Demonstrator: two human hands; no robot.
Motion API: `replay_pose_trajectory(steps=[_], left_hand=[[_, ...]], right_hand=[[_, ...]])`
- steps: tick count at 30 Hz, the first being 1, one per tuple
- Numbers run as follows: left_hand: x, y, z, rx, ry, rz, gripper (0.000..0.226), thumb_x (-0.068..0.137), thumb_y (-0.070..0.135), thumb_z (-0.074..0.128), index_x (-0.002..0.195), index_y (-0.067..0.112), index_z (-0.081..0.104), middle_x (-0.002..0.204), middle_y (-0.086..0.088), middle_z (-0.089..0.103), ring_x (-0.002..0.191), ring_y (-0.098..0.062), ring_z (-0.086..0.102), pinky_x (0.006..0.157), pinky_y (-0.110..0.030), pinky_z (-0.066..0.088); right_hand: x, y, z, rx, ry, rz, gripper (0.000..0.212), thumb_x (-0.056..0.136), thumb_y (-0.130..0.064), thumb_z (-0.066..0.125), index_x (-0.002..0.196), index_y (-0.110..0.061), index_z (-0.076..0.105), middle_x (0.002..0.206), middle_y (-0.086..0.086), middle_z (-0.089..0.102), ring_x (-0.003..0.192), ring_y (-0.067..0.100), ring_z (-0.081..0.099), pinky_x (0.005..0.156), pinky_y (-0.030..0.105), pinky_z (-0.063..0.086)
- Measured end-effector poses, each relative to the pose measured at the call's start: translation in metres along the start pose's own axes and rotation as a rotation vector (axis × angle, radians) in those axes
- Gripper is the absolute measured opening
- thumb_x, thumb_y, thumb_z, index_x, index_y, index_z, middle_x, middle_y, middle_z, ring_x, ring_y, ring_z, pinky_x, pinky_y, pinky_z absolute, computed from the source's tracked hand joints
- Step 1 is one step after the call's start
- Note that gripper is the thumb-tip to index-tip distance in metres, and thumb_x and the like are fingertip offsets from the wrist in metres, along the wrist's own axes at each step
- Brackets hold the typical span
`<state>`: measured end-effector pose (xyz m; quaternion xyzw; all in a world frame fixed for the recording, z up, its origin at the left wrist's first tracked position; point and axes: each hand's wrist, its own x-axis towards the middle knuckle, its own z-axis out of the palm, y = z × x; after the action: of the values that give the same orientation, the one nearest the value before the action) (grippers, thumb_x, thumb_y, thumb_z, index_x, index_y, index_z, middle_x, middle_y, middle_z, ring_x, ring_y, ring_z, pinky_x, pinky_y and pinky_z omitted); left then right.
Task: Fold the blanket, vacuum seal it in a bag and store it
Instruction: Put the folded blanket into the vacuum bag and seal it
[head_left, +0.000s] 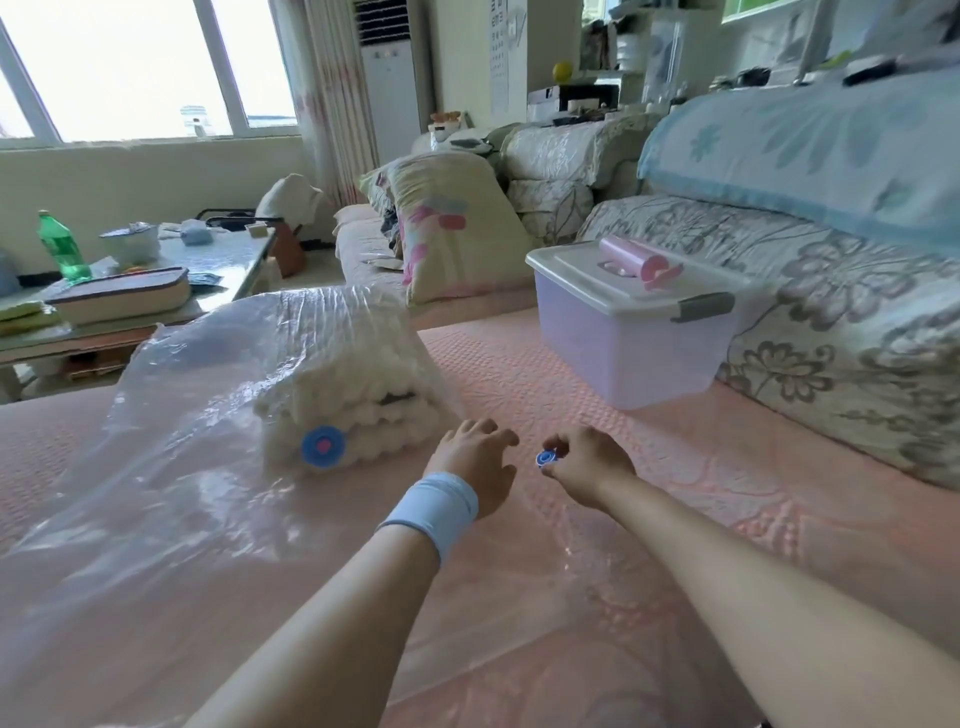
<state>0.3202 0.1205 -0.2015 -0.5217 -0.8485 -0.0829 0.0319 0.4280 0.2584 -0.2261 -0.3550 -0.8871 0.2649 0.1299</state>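
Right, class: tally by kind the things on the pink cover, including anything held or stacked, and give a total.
Blanket: 1
Plastic bag: 1
Blue valve: 1
Blue cap: 1
Storage box: 1
Pink roll: 1
Total: 6

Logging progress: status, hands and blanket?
Left hand open. Right hand pinches small blue round cap. Folded white fluffy blanket inside clear plastic bag, not yet flattened. Nothing obstructing.
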Motion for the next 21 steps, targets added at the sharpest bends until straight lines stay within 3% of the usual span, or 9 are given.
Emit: replay_pose_trajectory(steps=[5,9,13,17,21], left_hand=[[0.034,0.042,0.029,0.083,-0.223,0.055,0.048,0.098,0.043,0.041,0.143,0.025,0.042,0.143,-0.001,0.046,0.134,-0.025,0.036,0.11,-0.038,0.028],[0.048,0.057,0.044,0.025,-0.345,0.0,0.036,0.098,0.034,0.039,0.13,0.026,0.054,0.128,-0.002,0.052,0.123,-0.027,0.048,0.1,-0.039,0.041],[0.067,0.054,0.035,-0.044,-0.15,-0.061,0.039,0.098,0.039,0.043,0.135,0.031,0.051,0.135,0.005,0.054,0.121,-0.023,0.053,0.1,-0.037,0.044],[0.098,0.065,0.003,-0.124,-0.024,-0.064,0.036,0.098,0.035,0.045,0.132,0.029,0.053,0.129,0.004,0.056,0.115,-0.022,0.056,0.094,-0.035,0.048],[0.147,0.093,-0.036,-0.243,0.139,-0.007,0.034,0.098,0.025,0.046,0.131,0.022,0.054,0.128,0.001,0.056,0.115,-0.02,0.053,0.095,-0.029,0.041]], right_hand=[[0.012,0.026,-0.009,-0.354,-0.085,-0.021,0.031,0.086,-0.04,0.065,0.115,-0.031,0.07,0.117,-0.002,0.07,0.109,0.023,0.064,0.088,0.028,0.046],[0.021,0.046,-0.015,-0.222,-0.122,-0.043,0.043,0.085,-0.042,0.069,0.127,-0.033,0.064,0.121,-0.008,0.068,0.113,0.019,0.063,0.091,0.028,0.047],[0.022,0.057,-0.035,-0.046,-0.078,-0.059,0.045,0.088,-0.036,0.07,0.132,-0.028,0.063,0.123,-0.006,0.066,0.112,0.016,0.061,0.093,0.028,0.047],[0.035,0.057,-0.075,0.067,0.195,-0.118,0.032,0.093,-0.016,0.06,0.124,-0.02,0.068,0.123,0.001,0.064,0.109,0.017,0.061,0.092,0.028,0.048],[0.071,0.045,-0.129,0.013,0.437,-0.226,0.029,0.093,-0.008,0.057,0.117,-0.016,0.07,0.123,0.004,0.064,0.111,0.022,0.061,0.093,0.035,0.052]])
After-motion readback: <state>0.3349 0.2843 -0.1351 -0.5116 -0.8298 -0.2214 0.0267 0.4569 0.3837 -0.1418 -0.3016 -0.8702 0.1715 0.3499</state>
